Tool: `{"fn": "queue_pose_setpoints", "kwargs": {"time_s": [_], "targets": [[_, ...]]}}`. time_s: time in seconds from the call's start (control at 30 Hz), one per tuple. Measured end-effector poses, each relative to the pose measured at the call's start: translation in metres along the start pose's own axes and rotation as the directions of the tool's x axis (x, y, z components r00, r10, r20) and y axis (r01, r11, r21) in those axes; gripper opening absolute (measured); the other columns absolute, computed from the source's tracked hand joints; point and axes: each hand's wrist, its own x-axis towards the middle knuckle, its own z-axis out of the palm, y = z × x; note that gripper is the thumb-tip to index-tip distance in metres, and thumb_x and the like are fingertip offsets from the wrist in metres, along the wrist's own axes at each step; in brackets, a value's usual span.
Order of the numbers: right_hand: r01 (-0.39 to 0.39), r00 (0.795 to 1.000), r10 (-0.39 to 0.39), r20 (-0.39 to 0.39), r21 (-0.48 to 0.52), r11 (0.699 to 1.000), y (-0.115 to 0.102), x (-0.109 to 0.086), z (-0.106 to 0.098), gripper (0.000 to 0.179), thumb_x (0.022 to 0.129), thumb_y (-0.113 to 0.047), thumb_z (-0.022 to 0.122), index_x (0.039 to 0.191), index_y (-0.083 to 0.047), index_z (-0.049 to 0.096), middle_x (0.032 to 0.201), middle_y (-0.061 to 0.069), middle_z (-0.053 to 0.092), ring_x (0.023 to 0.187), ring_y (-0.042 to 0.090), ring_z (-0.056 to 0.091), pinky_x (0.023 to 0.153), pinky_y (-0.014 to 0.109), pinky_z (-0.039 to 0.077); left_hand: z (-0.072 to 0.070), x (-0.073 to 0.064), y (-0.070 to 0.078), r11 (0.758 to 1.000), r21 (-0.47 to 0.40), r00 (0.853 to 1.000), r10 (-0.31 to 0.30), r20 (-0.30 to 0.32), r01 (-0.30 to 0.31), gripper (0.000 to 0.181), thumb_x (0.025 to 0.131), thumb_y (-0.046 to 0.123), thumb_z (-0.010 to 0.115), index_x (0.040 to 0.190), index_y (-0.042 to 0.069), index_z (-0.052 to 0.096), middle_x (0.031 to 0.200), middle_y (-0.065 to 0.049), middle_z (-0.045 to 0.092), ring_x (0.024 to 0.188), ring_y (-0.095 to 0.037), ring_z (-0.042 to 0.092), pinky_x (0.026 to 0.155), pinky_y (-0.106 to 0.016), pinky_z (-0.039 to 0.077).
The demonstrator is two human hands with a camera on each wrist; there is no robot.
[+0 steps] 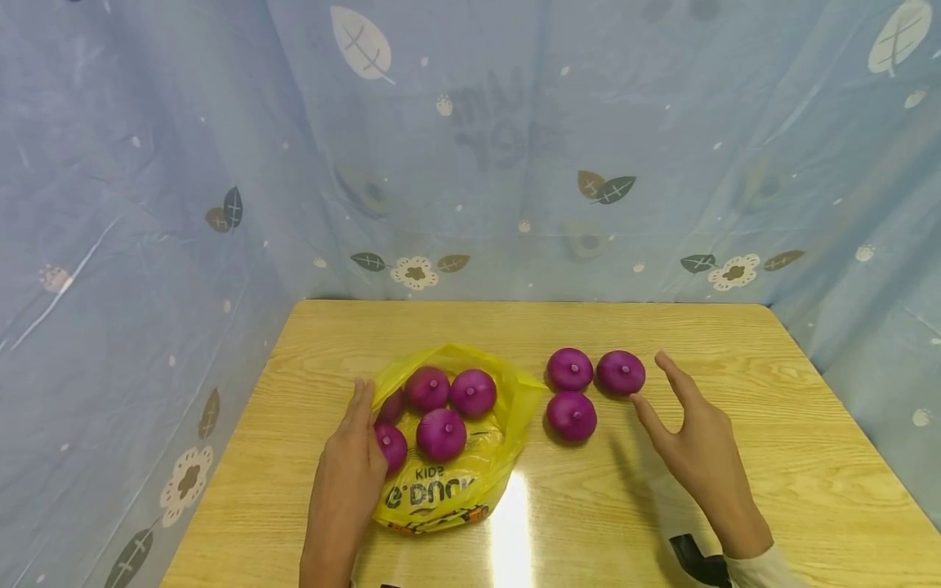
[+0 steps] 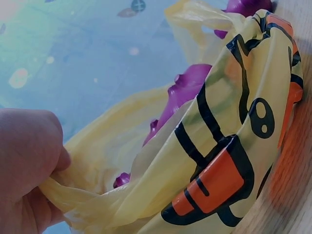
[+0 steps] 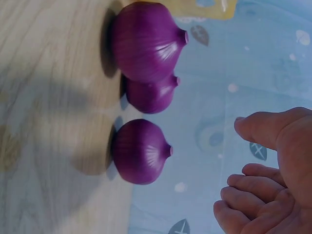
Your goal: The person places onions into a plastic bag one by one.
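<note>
A yellow plastic bag [image 1: 518, 416] lies with its mouth wide and several purple onions [image 1: 441, 435] inside it. My left hand [image 1: 345, 461] pinches the bag's left rim; in the left wrist view the thumb and fingers [image 2: 29, 141] grip the thin film. To the right of the bag, three more purple onions stand on the table: a front one [image 1: 572, 417], a back one [image 1: 569, 370] and a right one [image 1: 621, 373]. Beside the right onion hovers my right hand [image 1: 698, 449], thumb and fingers spread and holding nothing. The right wrist view shows it apart from the onions [image 3: 141, 151].
The light wooden table [image 1: 698, 335] reaches back to a pale blue curtain [image 1: 470, 163] with leaf and flower prints, which also hangs along both sides. A bright reflection shows on the wood in front of the bag. A dark strap [image 1: 698, 559] sits at my right wrist.
</note>
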Motion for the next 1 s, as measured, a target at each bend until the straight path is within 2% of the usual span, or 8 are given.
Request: {"fn": "queue_pose_setpoints", "kwargs": {"time_s": [0.1,0.2,0.3,0.43,0.5,0.63,0.73,1.0], "targets": [[-0.009,1.0,0.009,0.013,-0.007,1.0,0.004,-0.001,-0.001,0.071,0.097,-0.021,0.08,0.158,-0.006,0.048,0.149,0.029,0.057,0.068,0.044,0.069,0.059,0.048,0.057,-0.001,0.0,0.0,1.0,0.004,1.0,-0.005,-0.004,0.005,0.052,0.115,0.01,0.037,0.166,0.007,0.033,0.171,-0.008,0.031,0.152,-0.032,0.038,0.12,-0.054,0.041],[-0.026,0.999,0.027,0.039,-0.009,1.0,0.008,-0.002,-0.001,0.074,0.098,-0.024,0.079,0.16,-0.005,0.044,0.149,0.033,0.055,0.096,0.061,0.068,0.072,0.068,0.057,-0.002,-0.001,0.0,1.0,0.004,1.0,-0.007,-0.006,0.007,0.052,0.115,0.01,0.036,0.166,0.007,0.033,0.171,-0.008,0.03,0.152,-0.032,0.038,0.121,-0.054,0.04],[-0.044,0.996,0.046,0.083,-0.017,0.999,0.013,-0.001,0.0,0.079,0.099,-0.028,0.078,0.163,-0.006,0.039,0.145,0.039,0.054,0.086,0.058,0.069,0.067,0.064,0.058,-0.001,0.0,-0.001,1.0,0.0,1.0,-0.004,-0.004,0.004,0.052,0.115,0.01,0.036,0.167,0.008,0.032,0.171,-0.008,0.029,0.153,-0.031,0.037,0.122,-0.053,0.039],[-0.051,0.989,0.053,0.137,-0.02,0.998,0.02,0.002,0.003,0.084,0.1,-0.032,0.077,0.166,-0.007,0.032,0.138,0.045,0.055,0.067,0.038,0.067,0.057,0.046,0.053,-0.001,0.0,-0.002,1.0,-0.002,1.0,0.001,-0.006,-0.001,0.052,0.115,0.01,0.036,0.166,0.007,0.032,0.171,-0.008,0.029,0.153,-0.031,0.037,0.122,-0.053,0.038],[-0.047,0.987,0.049,0.151,-0.018,0.999,0.023,0.005,0.006,0.085,0.1,-0.032,0.077,0.166,-0.005,0.031,0.137,0.045,0.055,0.066,0.033,0.065,0.056,0.041,0.049,-0.001,0.0,-0.002,1.0,-0.001,1.0,0.005,-0.01,-0.005,0.052,0.115,0.01,0.037,0.166,0.006,0.033,0.171,-0.009,0.03,0.153,-0.031,0.037,0.122,-0.052,0.038],[-0.045,0.982,0.047,0.181,-0.015,0.999,0.028,0.01,0.012,0.087,0.1,-0.032,0.077,0.166,-0.001,0.029,0.14,0.047,0.052,0.083,0.052,0.071,0.063,0.056,0.057,0.0,0.001,-0.002,1.0,-0.002,1.0,0.006,-0.011,-0.006,0.052,0.114,0.01,0.037,0.166,0.007,0.033,0.171,-0.011,0.032,0.154,-0.031,0.037,0.122,-0.053,0.038],[-0.045,0.978,0.048,0.201,-0.017,0.999,0.031,0.014,0.017,0.088,0.1,-0.033,0.076,0.165,0.002,0.028,0.142,0.047,0.05,0.102,0.064,0.065,0.078,0.07,0.056,0.0,0.001,-0.003,1.0,-0.001,1.0,0.003,-0.011,-0.003,0.052,0.114,0.01,0.037,0.166,0.007,0.033,0.171,-0.011,0.032,0.153,-0.03,0.037,0.122,-0.053,0.038],[-0.04,0.97,0.04,0.238,-0.005,0.999,0.039,0.023,0.028,0.087,0.1,-0.032,0.076,0.162,0.007,0.03,0.154,0.041,0.043,0.119,0.066,0.056,0.094,0.075,0.05,-0.001,0.0,-0.003,1.0,0.011,1.0,-0.001,-0.015,0.001,0.053,0.113,0.007,0.039,0.166,0.006,0.034,0.17,-0.012,0.033,0.152,-0.032,0.038,0.121,-0.053,0.04]]}}
